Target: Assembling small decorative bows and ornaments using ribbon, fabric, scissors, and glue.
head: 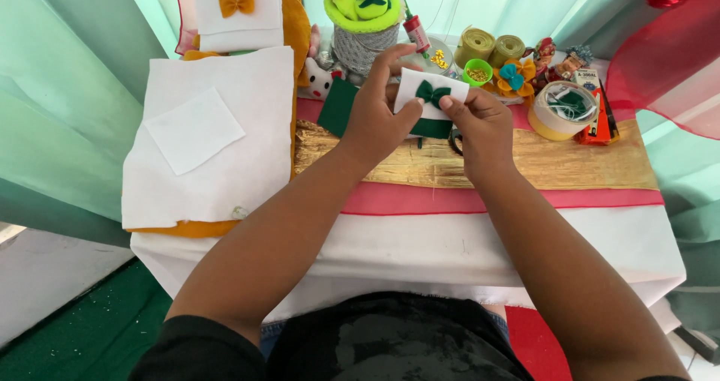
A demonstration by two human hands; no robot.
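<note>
The table (pixel 420 250) has a white cloth, and a red and a gold band (pixel 577 163) run across it. On the left side lies a big stack of white felt sheets (pixel 247 148), with a small white square (pixel 194 129) on top. Far in the middle stands a lime and grey fabric decoration (pixel 364 25), and to the right are two gold ribbon rolls (pixel 489 47) and a roll of tape (pixel 559 111). The left hand (pixel 379 111) and the right hand (pixel 484 130) together hold a small white felt piece (pixel 427 96) above the gold band. Both hands pinch it closely by its sides. A small green bow (pixel 433 93) sits on this piece.
</note>
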